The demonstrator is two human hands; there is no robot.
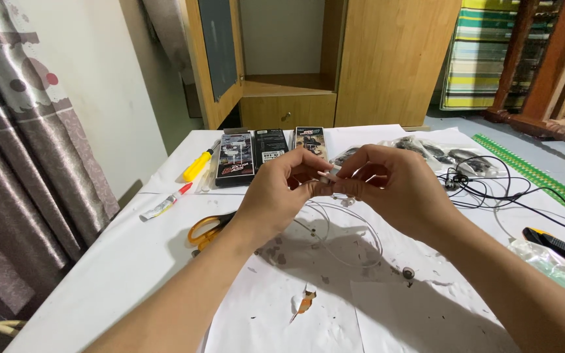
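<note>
Both my hands meet above the middle of the white paper-covered table [119,274]. My left hand [276,193] and my right hand [393,189] pinch a small white earphone part [328,174] between their fingertips. A thin pale wire [354,229] hangs from it and loops down onto the paper. Exactly which fingers grip which end is hidden by the knuckles.
Orange-handled scissors [205,230] lie left of my left wrist. A yellow screwdriver [199,165], a small glue tube [165,204] and three dark boxes [253,157] sit behind. Black earphone cables [492,186], bagged earphones [426,149], a yellow-black cutter [560,247] and a green strip [537,176] lie right.
</note>
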